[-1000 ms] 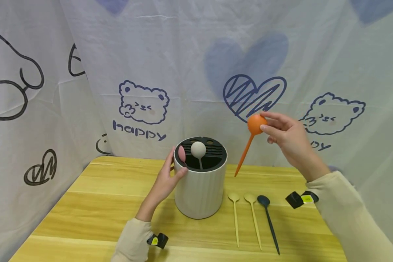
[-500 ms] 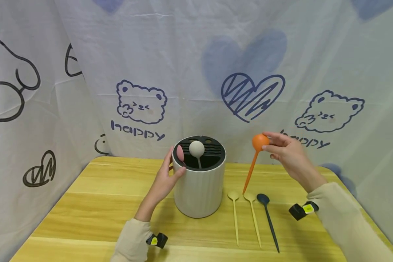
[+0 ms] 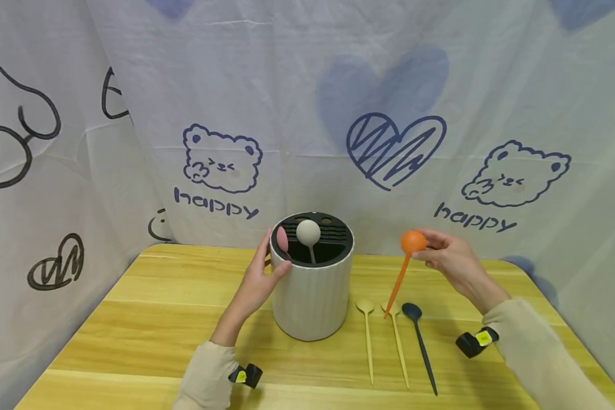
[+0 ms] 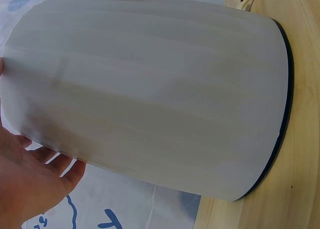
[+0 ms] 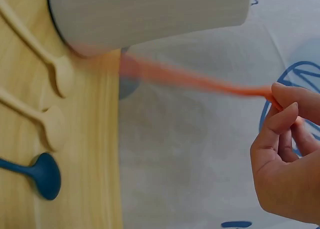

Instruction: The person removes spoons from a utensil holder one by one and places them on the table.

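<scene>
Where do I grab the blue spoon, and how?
Probably pinch its handle, about midway, coming from above and slightly from the right. The blue spoon lies along the table, thin handle pointing back towards the person, so finger and thumb should fit across it. A yellow spoon lies beside it on the left, so the right looks easier.

Blue "happy" lettering [image 3: 216,204] twice on white cloth [image 3: 297,182], under each bear drawing [image 3: 222,159], yellow wrist labels [image 3: 484,338] illegible

White canister [image 3: 311,304], three spoons [image 5: 54,130] on wooden table [image 3: 154,324].
</scene>
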`<state>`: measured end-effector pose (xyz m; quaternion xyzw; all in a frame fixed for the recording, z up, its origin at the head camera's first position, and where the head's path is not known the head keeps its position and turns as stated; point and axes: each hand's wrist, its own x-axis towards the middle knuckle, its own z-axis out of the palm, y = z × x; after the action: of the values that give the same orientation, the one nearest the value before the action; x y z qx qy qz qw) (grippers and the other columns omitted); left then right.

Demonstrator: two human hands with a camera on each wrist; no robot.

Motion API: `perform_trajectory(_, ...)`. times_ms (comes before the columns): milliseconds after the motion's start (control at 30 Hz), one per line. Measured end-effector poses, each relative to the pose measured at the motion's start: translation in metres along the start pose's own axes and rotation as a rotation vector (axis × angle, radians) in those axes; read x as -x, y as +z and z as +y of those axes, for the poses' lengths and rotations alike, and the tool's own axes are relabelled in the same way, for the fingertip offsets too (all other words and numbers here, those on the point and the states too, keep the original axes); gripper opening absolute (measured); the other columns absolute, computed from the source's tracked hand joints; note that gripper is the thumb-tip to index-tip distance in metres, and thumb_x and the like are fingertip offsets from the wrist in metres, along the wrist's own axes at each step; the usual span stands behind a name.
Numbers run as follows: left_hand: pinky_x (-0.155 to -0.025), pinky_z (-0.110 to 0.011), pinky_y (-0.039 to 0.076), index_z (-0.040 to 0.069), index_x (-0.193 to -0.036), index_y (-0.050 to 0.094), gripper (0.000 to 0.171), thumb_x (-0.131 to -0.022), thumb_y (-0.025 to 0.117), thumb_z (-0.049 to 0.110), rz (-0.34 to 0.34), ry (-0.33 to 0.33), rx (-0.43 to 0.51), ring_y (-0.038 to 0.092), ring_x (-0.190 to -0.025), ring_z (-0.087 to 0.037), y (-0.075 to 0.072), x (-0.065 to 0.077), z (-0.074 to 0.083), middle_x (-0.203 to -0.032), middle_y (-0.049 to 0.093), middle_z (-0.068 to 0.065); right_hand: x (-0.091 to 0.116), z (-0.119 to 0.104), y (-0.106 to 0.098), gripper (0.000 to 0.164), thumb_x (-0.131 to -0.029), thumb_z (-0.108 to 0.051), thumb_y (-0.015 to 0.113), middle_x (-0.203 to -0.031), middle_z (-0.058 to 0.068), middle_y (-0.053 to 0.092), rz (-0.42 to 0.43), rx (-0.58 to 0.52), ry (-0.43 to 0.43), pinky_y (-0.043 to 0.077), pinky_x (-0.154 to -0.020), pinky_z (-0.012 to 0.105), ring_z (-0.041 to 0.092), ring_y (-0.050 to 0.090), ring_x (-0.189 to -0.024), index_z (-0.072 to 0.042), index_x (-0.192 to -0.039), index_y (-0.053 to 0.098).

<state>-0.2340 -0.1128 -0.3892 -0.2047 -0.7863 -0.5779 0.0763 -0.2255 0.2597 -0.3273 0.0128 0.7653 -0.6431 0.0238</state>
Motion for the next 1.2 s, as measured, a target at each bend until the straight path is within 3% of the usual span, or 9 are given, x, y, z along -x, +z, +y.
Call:
perform_trajectory(233, -0.111, -0.053, 0.026, 0.010, -0.156, 0.013, 0.079, -0.094, 0.057, 0.033, -0.001, -0.001, 0.010, 0.022, -0.142, -0.034, 0.001, 0.001, -0.002, -0.159, 0.016, -0.015, -0.001, 0.014, -0.004, 0.067, -0.089, -0.016, 0.070, -0.125, 0.005, 0.055, 0.046, 0.039, 0.062, 0.048, -0.079, 0.025, 0.016, 0.049, -0.105, 0.000, -0.146, 0.038)
perform_trajectory(467, -0.111, -0.053, 0.026, 0.009, -0.156, 0.013, 0.080, -0.094, 0.057, 0.034, 0.000, 0.001, 0.013, 0.022, -0.142, -0.034, 0.002, 0.001, -0.002, -0.159, 0.016, -0.015, 0.000, 0.020, -0.009, 0.067, -0.091, -0.015, 0.067, -0.113, -0.003, 0.056, 0.047, 0.001, 0.037, 0.047, -0.070, 0.023, 0.014, 0.049, -0.100, -0.001, -0.148, 0.035)
perform_trajectory(800, -0.111, -0.052, 0.027, 0.009, -0.156, 0.013, 0.079, -0.094, 0.058, 0.032, 0.005, -0.001, 0.012, 0.023, -0.142, -0.035, 0.003, 0.002, -0.004, -0.159, 0.016, -0.015, 0.003, 0.023, -0.014, 0.058, -0.089, -0.016, 0.070, -0.108, -0.005, 0.058, 0.018, -0.039, 0.013, 0.047, -0.064, 0.021, 0.016, 0.051, -0.097, -0.013, -0.143, 0.049)
perform_trajectory(1200, -0.111, -0.052, 0.026, 0.011, -0.156, 0.012, 0.079, -0.095, 0.057, 0.034, 0.002, 0.003, 0.001, 0.022, -0.142, -0.034, 0.001, -0.002, -0.004, -0.159, 0.015, -0.014, 0.003, 0.027, -0.026, 0.047, -0.091, -0.015, 0.068, -0.108, -0.006, 0.059, -0.046, 0.032, -0.025, 0.046, -0.060, 0.022, 0.011, 0.054, -0.090, -0.014, -0.135, 0.052)
